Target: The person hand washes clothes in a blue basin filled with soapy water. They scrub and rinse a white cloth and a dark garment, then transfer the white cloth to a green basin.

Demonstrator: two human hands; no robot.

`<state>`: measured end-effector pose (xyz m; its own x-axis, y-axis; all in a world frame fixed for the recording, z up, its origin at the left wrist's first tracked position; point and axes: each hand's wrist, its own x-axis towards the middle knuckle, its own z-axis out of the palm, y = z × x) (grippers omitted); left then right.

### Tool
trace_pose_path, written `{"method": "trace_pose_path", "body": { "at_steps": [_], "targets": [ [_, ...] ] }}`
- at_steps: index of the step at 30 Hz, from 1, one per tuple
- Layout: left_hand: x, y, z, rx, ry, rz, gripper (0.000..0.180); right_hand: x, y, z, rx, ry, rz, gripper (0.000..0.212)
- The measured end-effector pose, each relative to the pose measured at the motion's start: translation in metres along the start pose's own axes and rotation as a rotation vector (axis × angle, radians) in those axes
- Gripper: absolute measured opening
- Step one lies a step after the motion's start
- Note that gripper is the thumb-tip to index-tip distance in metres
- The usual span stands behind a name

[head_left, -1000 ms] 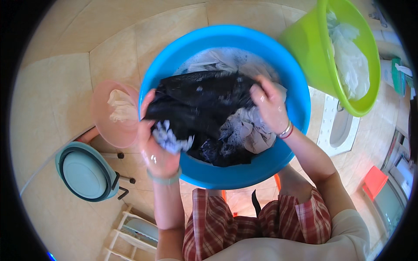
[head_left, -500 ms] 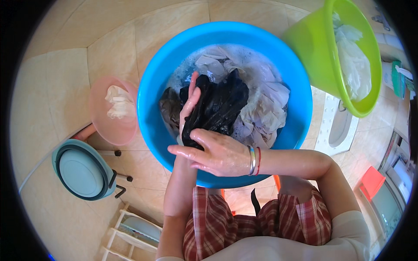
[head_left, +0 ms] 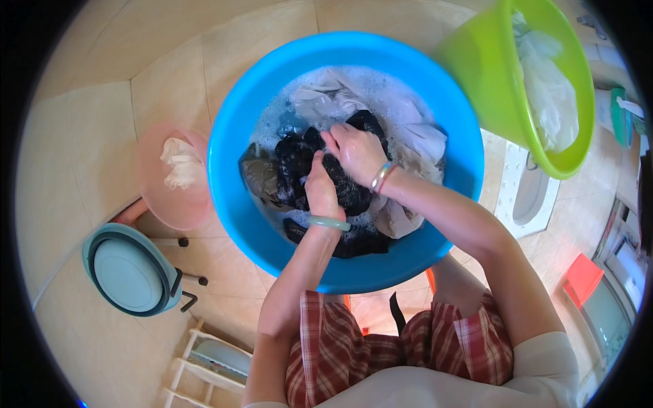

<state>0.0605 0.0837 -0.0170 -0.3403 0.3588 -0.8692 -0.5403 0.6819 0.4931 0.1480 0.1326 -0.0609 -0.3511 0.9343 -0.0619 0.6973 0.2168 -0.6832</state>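
A big blue basin (head_left: 235,204) holds sudsy water and wet laundry. In its middle lies a bunched black garment (head_left: 292,173). My left hand (head_left: 321,187), a pale green bangle (head_left: 329,223) at its wrist, is closed on the black cloth. Just to its right, my right hand (head_left: 357,151) pinches the same cloth, its fingers curled; a bracelet (head_left: 383,178) circles that wrist. White and pale lilac cloth (head_left: 420,144) floats at the right and far side. An olive-brown cloth (head_left: 260,175) sits at the left.
A green bucket (head_left: 476,75) with white plastic bags (head_left: 549,95) leans at the far right. Left of the basin are a pink bowl (head_left: 153,183) with cream cloth and a folded teal basin (head_left: 126,268). A white squat toilet (head_left: 507,204) lies at the right, a wooden rack (head_left: 204,370) at near left.
My hands have moved farther into the basin. The black garment, earlier raised over my left palm with my right hand across my left wrist, is now lower, gripped between both hands.
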Motion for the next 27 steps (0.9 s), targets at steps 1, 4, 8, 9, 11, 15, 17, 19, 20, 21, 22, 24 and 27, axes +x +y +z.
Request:
{"method": "trace_pose_path", "body": {
  "at_steps": [1,4,8,9,11,15,17,19,20,21,22,24,27],
  "targets": [
    [0.008,-0.002,-0.010,0.007,-0.012,0.018,0.042,-0.007,-0.020,-0.007,0.029,-0.017,-0.054,0.023],
    [0.022,-0.003,-0.039,-0.381,-0.539,0.087,0.040,-0.048,-0.089,-0.027,0.241,-0.072,-0.318,0.017],
    [0.055,-0.035,-0.057,-0.132,-0.371,0.271,0.032,-0.017,-0.065,-0.002,0.226,0.059,-0.251,0.019],
    [0.029,-0.030,-0.031,-0.388,-0.207,0.085,0.032,-0.003,-0.038,0.002,0.121,-0.061,-0.234,0.016],
    [0.011,-0.016,-0.011,-0.413,-0.228,-0.048,0.033,0.025,-0.010,0.005,0.035,0.012,-0.022,0.029],
    [0.023,-0.015,-0.018,-0.406,-0.204,-0.127,0.028,0.009,-0.020,0.007,-0.005,0.004,-0.017,0.024],
    [0.054,-0.039,-0.047,-0.334,-0.402,0.274,0.029,-0.015,-0.062,-0.012,0.088,-0.038,-0.145,0.021],
    [0.051,-0.028,-0.055,-0.334,-0.497,0.251,0.033,-0.048,-0.093,-0.020,0.147,-0.034,-0.326,0.018],
    [0.020,0.014,-0.041,-0.430,-0.384,-0.181,0.034,-0.056,-0.098,-0.021,0.208,-0.050,-0.305,0.019],
    [0.022,-0.002,-0.037,-0.466,-0.410,-0.106,0.032,-0.050,-0.085,-0.021,0.192,-0.021,-0.335,0.020],
    [0.022,-0.012,-0.039,-0.503,-0.431,-0.017,0.031,-0.039,-0.072,-0.016,0.192,0.010,-0.372,0.021],
    [0.016,-0.018,-0.025,-0.436,-0.203,0.043,0.033,0.000,-0.046,-0.002,-0.110,-0.051,-0.236,0.023],
    [0.013,-0.018,-0.018,-0.388,-0.260,-0.031,0.029,0.021,-0.009,0.013,-0.089,0.050,-0.143,0.033]
  ]
}}
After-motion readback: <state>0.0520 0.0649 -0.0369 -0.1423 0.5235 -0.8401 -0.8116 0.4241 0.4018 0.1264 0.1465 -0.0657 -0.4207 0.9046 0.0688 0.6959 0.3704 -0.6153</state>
